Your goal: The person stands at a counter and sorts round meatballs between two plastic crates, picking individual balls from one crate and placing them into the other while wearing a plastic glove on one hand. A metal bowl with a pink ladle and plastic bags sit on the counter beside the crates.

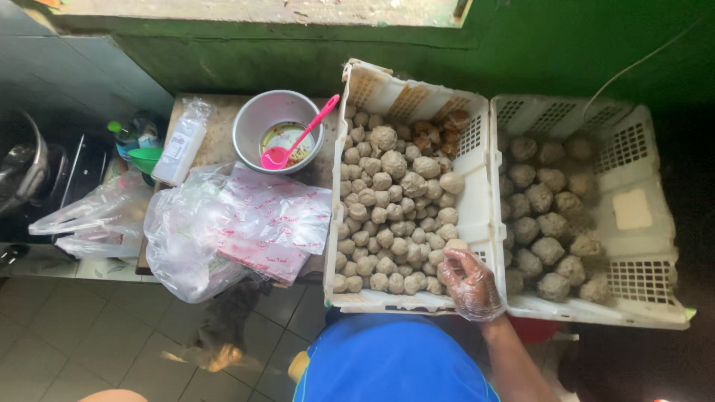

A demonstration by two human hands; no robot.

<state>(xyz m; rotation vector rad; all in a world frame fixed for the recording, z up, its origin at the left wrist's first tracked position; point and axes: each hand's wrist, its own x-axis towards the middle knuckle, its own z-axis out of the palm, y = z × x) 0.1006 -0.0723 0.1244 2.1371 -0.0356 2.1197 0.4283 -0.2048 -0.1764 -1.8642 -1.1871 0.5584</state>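
**Gloved hand at the meatball crate, lower centre**

I see the right hand (471, 284) in a thin clear glove, fingers curled around one pale meatball (456, 245) at the lower right corner of the left crate (408, 301). The left hand is out of view. The right crate (640, 309), touching the first, holds larger meatballs (549, 249). Upper left of centre: metal bowl (257, 123) with pink spoon (302, 138), plastic bags (246, 223) below it.

Risk, my judgement: the slick glove could let the ball slip; the crate's near edge overhangs the table, so a push could tip it.

A clear plastic glove covers the right hand (471, 286); blue shirt (391, 365), apparently.
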